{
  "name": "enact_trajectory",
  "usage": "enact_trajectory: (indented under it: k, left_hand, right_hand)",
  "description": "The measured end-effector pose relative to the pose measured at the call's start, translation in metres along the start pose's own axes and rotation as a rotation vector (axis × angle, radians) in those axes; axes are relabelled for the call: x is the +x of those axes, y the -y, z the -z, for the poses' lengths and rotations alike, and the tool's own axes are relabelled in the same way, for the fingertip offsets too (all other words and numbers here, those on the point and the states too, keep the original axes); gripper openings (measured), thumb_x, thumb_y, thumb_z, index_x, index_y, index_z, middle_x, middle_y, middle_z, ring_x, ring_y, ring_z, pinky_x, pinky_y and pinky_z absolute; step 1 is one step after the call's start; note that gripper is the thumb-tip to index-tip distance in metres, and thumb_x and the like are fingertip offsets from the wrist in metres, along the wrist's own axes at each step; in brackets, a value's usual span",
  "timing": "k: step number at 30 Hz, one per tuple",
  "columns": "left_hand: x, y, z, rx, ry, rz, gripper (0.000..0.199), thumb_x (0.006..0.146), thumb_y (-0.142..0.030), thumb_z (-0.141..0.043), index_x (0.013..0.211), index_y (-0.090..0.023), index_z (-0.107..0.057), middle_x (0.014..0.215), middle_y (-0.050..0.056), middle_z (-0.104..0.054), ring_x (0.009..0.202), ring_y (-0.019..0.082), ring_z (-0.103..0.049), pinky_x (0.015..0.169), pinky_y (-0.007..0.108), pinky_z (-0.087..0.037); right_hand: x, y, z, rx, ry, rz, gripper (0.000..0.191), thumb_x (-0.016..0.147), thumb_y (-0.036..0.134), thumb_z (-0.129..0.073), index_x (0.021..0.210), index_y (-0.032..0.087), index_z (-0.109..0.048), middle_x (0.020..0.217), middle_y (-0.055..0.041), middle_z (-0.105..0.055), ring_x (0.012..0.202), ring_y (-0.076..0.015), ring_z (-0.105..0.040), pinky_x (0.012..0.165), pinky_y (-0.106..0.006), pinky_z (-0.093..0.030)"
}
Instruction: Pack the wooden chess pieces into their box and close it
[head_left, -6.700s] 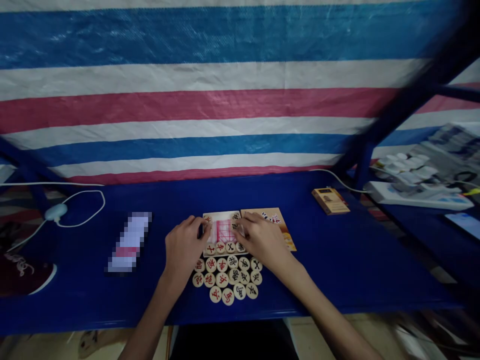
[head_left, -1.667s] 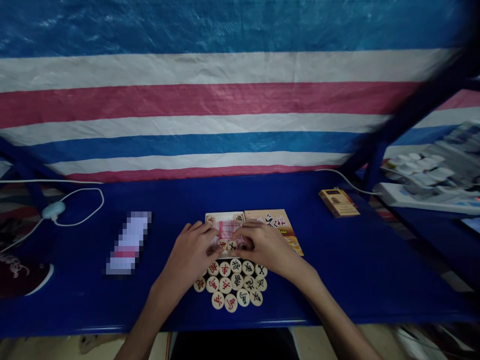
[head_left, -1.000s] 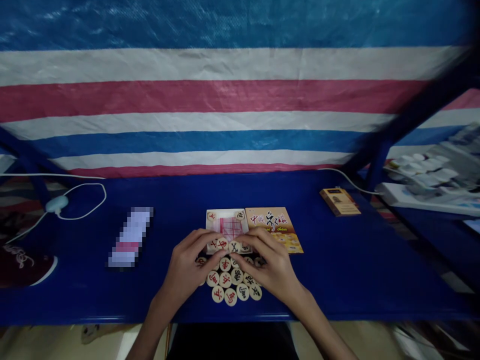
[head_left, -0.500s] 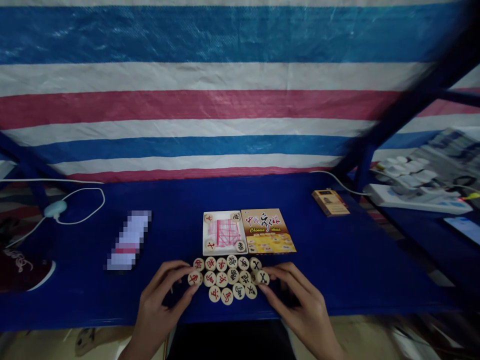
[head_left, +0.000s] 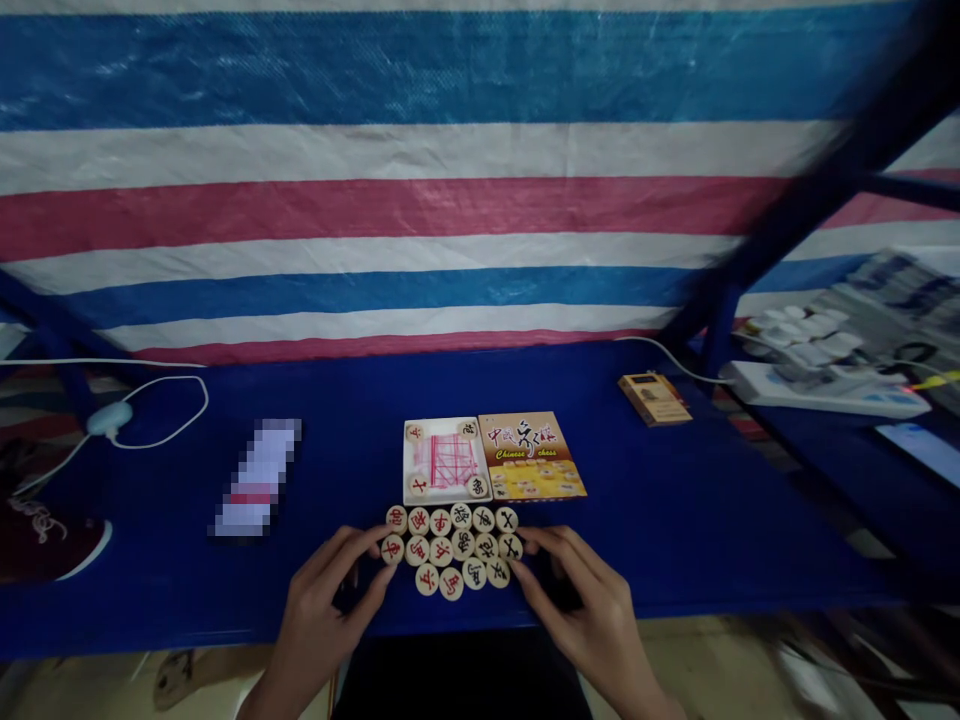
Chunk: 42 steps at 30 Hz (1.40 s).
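Round wooden chess pieces (head_left: 463, 543) with red and black characters stand in three rows on the blue table, red ones to the left, black ones to the right. My left hand (head_left: 341, 580) has its thumb and fingers on the red piece (head_left: 392, 549) at the left end of the middle row. On the other side, my right hand (head_left: 577, 580) has its fingertips around the black piece (head_left: 511, 546) at the right end of that row. Behind the rows lies a white tray (head_left: 409, 470) with a piece in each corner, beside the Chinese chess box lid (head_left: 532, 455).
A blurred-out phone (head_left: 259, 478) lies to the left, near a white cable and a dark red shoe (head_left: 52, 540). At the right are a small brown box (head_left: 654, 398), a power strip (head_left: 825, 390) and another phone (head_left: 922, 450).
The two end pieces of the middle row have moved inward and now sit in line with the rest. My right hand has shifted slightly left; the view has shifted a little.
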<state>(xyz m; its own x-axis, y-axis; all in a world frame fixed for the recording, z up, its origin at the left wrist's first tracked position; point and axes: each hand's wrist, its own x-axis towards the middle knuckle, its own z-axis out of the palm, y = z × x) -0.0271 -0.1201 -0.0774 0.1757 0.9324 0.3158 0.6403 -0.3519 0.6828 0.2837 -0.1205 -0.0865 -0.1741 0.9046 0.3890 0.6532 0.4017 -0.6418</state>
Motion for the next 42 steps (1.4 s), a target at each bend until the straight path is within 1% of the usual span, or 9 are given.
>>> enact_trajectory:
  k: [6,11,16,21,24,29,34,39,42]
  left_hand:
    - [0.002,-0.001,0.003,-0.06,-0.011,0.01,0.036,0.098,-0.021,-0.056,0.132,-0.032,-0.06,0.093,0.0,-0.066,0.064,0.011,-0.059,0.063,0.025,-0.054]
    - [0.019,-0.003,0.003,-0.045,-0.114,0.119,0.022,0.098,-0.028,-0.057,0.118,-0.029,-0.067,0.082,-0.002,-0.063,0.065,0.012,-0.059,0.062,0.025,-0.051]
    - [0.064,-0.014,-0.002,0.094,-0.079,0.085,0.02,0.098,-0.035,-0.058,0.107,-0.027,-0.073,0.073,-0.002,-0.058,0.06,0.012,-0.056,0.061,0.024,-0.047]
    - [0.121,-0.022,-0.013,0.468,0.023,0.109,0.024,0.097,-0.035,-0.057,0.115,-0.029,-0.071,0.077,-0.001,-0.065,0.07,0.016,-0.065,0.061,0.026,-0.044]
    - [0.139,-0.02,-0.02,0.563,0.026,0.121,0.023,0.098,-0.036,-0.055,0.111,-0.027,-0.072,0.087,0.002,-0.071,0.076,0.02,-0.069,0.061,0.028,-0.043]
    - [0.139,-0.014,-0.026,0.594,0.025,0.125,0.024,0.097,-0.034,-0.056,0.116,-0.027,-0.069,0.086,0.001,-0.073,0.069,0.019,-0.068,0.057,0.027,-0.039]
    - [0.134,-0.012,-0.029,0.616,-0.002,0.106,0.019,0.097,-0.033,-0.057,0.113,-0.028,-0.067,0.085,0.001,-0.073,0.069,0.019,-0.067,0.059,0.028,-0.04]
    - [0.133,-0.009,-0.036,0.63,-0.005,0.098,0.018,0.095,-0.03,-0.06,0.11,-0.026,-0.068,0.093,0.004,-0.075,0.071,0.021,-0.068,0.06,0.029,-0.041]
    - [0.133,-0.008,-0.037,0.609,0.011,0.102,0.018,0.095,-0.031,-0.06,0.111,-0.028,-0.069,0.092,0.002,-0.075,0.069,0.02,-0.068,0.058,0.029,-0.041]
  right_hand:
    - [0.003,0.001,0.004,0.069,-0.022,-0.077,0.021,0.096,0.028,-0.06,0.116,0.026,-0.064,0.103,-0.0055,-0.071,0.093,-0.0208,-0.07,0.078,-0.034,-0.059]
    - [0.02,0.001,0.007,0.109,-0.075,-0.122,0.012,0.097,0.031,-0.059,0.102,0.026,-0.069,0.097,-0.0045,-0.071,0.09,-0.0209,-0.071,0.076,-0.033,-0.058]
    - [0.066,0.005,0.0,0.021,-0.019,-0.012,0.017,0.099,0.03,-0.056,0.104,0.026,-0.072,0.099,-0.0049,-0.071,0.089,-0.0201,-0.07,0.078,-0.035,-0.057]
    - [0.121,0.006,-0.015,-0.354,0.12,0.006,0.021,0.098,0.032,-0.054,0.109,0.025,-0.071,0.104,-0.0053,-0.072,0.088,-0.0213,-0.072,0.061,-0.031,-0.048]
    - [0.139,0.004,-0.024,-0.448,0.122,-0.014,0.02,0.096,0.029,-0.056,0.106,0.022,-0.071,0.103,-0.0076,-0.072,0.085,-0.0229,-0.071,0.056,-0.03,-0.042]
    - [0.14,-0.001,-0.034,-0.466,0.106,-0.007,0.024,0.095,0.027,-0.056,0.114,0.023,-0.07,0.107,-0.0092,-0.07,0.089,-0.0239,-0.069,0.057,-0.03,-0.04]
    - [0.139,-0.003,-0.035,-0.442,0.106,0.011,0.019,0.095,0.029,-0.056,0.106,0.026,-0.072,0.099,-0.0057,-0.069,0.086,-0.0207,-0.068,0.057,-0.029,-0.039]
    - [0.139,-0.004,-0.037,-0.451,0.107,0.005,0.021,0.094,0.027,-0.057,0.109,0.02,-0.07,0.102,-0.0095,-0.068,0.091,-0.0246,-0.067,0.059,-0.031,-0.04]
    - [0.138,-0.003,-0.04,-0.441,0.131,0.015,0.018,0.093,0.025,-0.058,0.105,0.022,-0.07,0.101,-0.0087,-0.068,0.093,-0.0249,-0.066,0.058,-0.03,-0.04]
